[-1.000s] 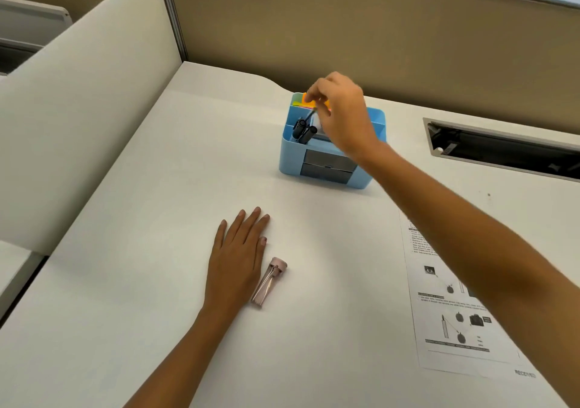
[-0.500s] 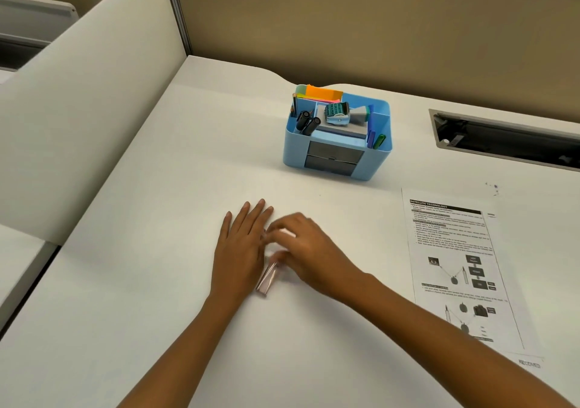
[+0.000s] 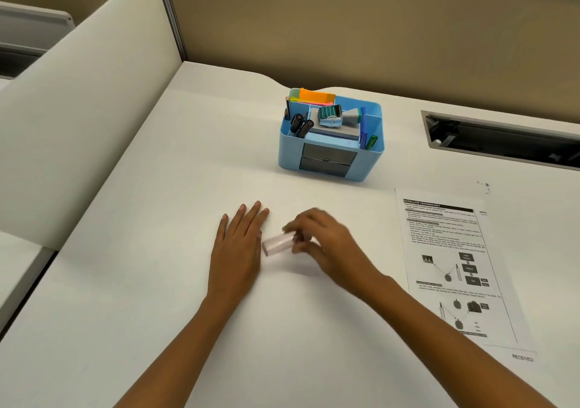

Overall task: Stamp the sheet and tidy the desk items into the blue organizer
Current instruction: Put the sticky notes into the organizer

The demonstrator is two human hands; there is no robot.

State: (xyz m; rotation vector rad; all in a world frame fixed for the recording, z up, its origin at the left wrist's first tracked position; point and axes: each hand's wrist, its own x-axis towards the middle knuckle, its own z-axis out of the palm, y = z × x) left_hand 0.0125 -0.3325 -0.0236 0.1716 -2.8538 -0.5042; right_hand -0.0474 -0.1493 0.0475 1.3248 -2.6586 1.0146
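right hand [image 3: 326, 247]: grip clamped on pink tube [image 3: 276, 244]
left hand [image 3: 237, 247]: grip apart, flat
risk: shallow fingertip pinch, tube may slip and roll

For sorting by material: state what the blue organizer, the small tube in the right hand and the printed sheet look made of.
Blue organizer: likely moulded plastic, smooth sheen, rounded corners.
Small tube in the right hand: translucent pinkish, probably plastic; blur leaves glass open.
Printed sheet: thin matte paper, lying flat.
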